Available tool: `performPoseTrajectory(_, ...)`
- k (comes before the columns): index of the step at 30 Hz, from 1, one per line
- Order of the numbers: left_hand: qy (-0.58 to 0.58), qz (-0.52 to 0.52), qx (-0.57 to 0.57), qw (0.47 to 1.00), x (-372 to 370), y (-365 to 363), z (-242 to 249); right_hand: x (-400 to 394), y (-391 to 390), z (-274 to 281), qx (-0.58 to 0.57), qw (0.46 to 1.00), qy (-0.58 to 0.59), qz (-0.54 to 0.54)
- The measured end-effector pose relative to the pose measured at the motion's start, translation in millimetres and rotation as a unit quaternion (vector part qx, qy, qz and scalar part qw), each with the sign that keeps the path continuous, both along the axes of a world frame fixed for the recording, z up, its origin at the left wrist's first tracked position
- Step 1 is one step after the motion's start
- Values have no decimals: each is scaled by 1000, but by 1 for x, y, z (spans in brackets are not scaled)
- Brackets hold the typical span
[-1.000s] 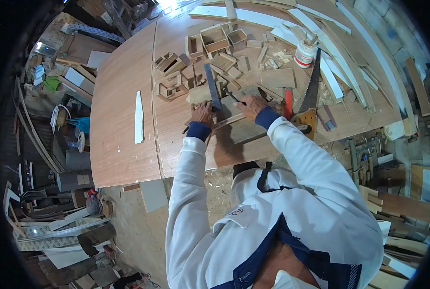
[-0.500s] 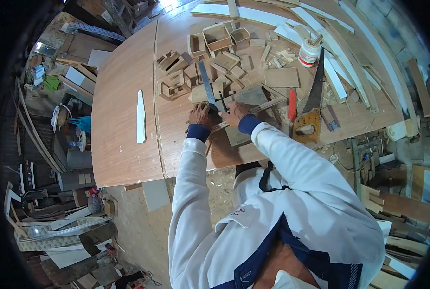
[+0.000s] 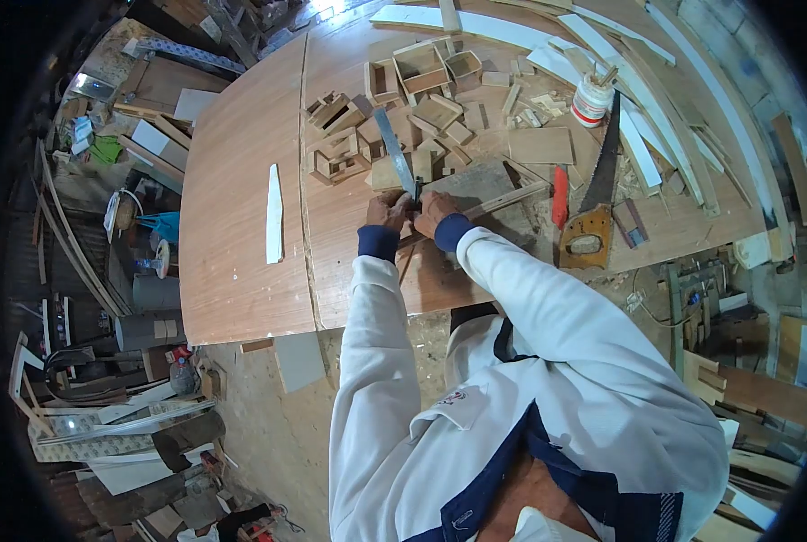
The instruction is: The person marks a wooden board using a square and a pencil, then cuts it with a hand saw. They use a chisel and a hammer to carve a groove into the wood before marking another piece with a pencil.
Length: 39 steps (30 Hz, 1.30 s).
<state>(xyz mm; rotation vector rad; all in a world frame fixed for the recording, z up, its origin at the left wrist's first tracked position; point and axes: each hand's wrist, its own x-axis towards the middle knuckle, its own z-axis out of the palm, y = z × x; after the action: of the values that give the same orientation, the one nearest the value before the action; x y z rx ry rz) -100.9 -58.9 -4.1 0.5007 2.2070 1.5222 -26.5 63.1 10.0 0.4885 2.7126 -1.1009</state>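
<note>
Close together near the table's front edge, both hands are at the near end of a metal blade point(image 3: 392, 149). My left hand point(image 3: 389, 210) is closed at the blade's dark lower end. Beside it, my right hand point(image 3: 436, 212) is closed around a small dark piece, too small to name. The blade points away from me over the small wood blocks. A grey board point(image 3: 475, 185) lies right of my hands, with a thin wooden strip point(image 3: 512, 197) across it.
Small wooden boxes point(image 3: 421, 68) stand beyond my hands. To the right are a white jar point(image 3: 590, 101), a red-handled tool point(image 3: 559, 197) and a handsaw point(image 3: 586, 237). A white strip point(image 3: 274, 214) lies on the left of the table point(image 3: 232, 181). Long boards line the far right.
My hands have come closer together, my right hand moving in toward the blade's end and its fingers closing. The whole view has shifted slightly.
</note>
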Motion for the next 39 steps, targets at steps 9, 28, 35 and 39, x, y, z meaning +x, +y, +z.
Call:
performPoseTrajectory(9,124,-36,-176,976,5,6,-6,16,15,-5,-50,996,79,-2)
performPoseTrajectory(28,244,-4,-282,928,32,7,-6,151,146,-11,-8,928,300,-220)
performPoseTrajectory(35,234,39,-269,933,35,5,-18,204,164,-26,-5,911,309,-273)
performPoseTrajectory(39,233,57,-269,933,41,9,-13,245,165,-23,54,901,289,-319)
